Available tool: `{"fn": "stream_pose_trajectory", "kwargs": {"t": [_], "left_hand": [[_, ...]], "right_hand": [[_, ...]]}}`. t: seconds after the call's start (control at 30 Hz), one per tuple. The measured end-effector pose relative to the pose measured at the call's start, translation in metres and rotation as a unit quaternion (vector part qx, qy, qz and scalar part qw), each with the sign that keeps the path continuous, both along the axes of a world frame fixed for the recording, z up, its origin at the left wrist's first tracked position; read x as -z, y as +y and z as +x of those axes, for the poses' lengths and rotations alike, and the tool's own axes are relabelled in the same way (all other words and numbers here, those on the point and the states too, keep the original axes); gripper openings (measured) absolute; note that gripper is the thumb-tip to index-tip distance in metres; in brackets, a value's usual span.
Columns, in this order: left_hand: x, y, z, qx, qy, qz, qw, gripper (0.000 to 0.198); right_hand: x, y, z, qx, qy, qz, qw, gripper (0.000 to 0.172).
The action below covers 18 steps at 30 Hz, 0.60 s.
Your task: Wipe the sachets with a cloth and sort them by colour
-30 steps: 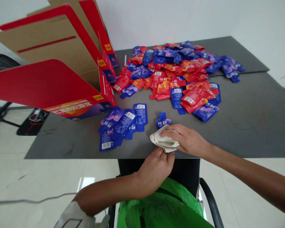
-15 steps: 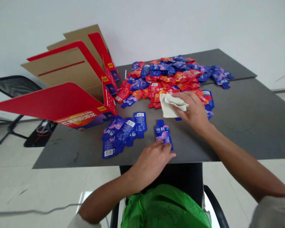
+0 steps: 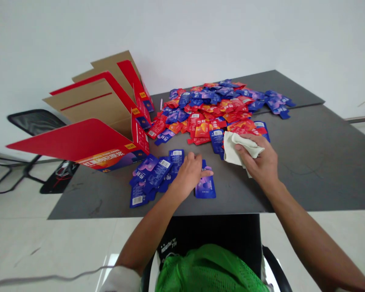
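My left hand (image 3: pixel 190 172) rests over the upper left part of a blue pouch (image 3: pixel 205 188) lying flat on the table. Its thumb stretches across the pouch, apart from the bent fingers; it does not visibly grip the pouch. In my right hand (image 3: pixel 263 162) is a folded white cloth (image 3: pixel 235 150), pinched between thumb and fingers. The cloth hangs at the front edge of a pile of red and blue pouches (image 3: pixel 202 129). One barcoded blue pouch (image 3: pixel 216 140) lies just left of the cloth. Several blue pouches (image 3: pixel 155 176) overlap in a group left of my left hand.
Open red cardboard boxes (image 3: pixel 109 140) stand at the left of the grey table (image 3: pixel 304 162), their flaps raised. A thin pale stick (image 3: pixel 161 104) lies behind the pile. A black chair (image 3: pixel 33 121) stands beyond the table's left side, and a white wall closes off the back.
My left hand has moved from the pouch's lower end to its upper left. The pouch has turned slightly straighter. My right hand has shifted right and nearer with the cloth, uncovering the barcoded pouch.
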State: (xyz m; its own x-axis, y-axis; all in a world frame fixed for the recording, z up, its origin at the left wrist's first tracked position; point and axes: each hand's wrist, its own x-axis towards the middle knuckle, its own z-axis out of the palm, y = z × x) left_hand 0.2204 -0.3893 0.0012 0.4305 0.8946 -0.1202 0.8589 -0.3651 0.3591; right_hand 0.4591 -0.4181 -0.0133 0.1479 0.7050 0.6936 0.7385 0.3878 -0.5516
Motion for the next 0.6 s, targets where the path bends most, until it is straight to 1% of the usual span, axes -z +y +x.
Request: {"fn": "stream_pose_trajectory", "kwargs": {"t": [0.13, 0.2, 0.27, 0.37, 0.43, 0.47, 0.53, 0.6], "left_hand": [[-0.002, 0.018, -0.005, 0.026, -0.058, -0.071, 0.995, 0.08], [-0.001, 0.027, -0.007, 0.051, -0.083, -0.109, 0.989, 0.083], [-0.001, 0.032, -0.01, 0.079, -0.105, -0.143, 0.981, 0.074], [-0.008, 0.031, -0.015, 0.108, -0.135, -0.174, 0.97, 0.043], [-0.02, 0.024, -0.019, 0.116, -0.183, -0.159, 0.963, 0.029], [-0.028, 0.019, -0.021, 0.119, -0.213, -0.134, 0.961, 0.025], [-0.044, 0.007, -0.026, 0.129, -0.27, -0.049, 0.953, 0.018], [-0.057, -0.006, -0.031, 0.151, -0.299, 0.037, 0.941, 0.013]], "right_hand": [[0.001, 0.002, 0.002, -0.006, 0.01, -0.004, 1.0, 0.036], [0.002, 0.003, 0.003, -0.009, 0.008, -0.006, 1.0, 0.036], [0.003, 0.003, 0.005, -0.009, 0.0, -0.004, 1.0, 0.037], [0.003, 0.003, 0.005, 0.0, 0.002, -0.004, 1.0, 0.037], [0.003, 0.002, 0.005, 0.005, 0.016, -0.009, 1.0, 0.037], [0.002, 0.002, 0.005, 0.006, 0.023, -0.012, 1.0, 0.037], [0.003, 0.002, 0.004, 0.007, 0.038, -0.013, 0.999, 0.038], [0.003, 0.003, 0.004, 0.007, 0.048, -0.009, 0.999, 0.038]]}}
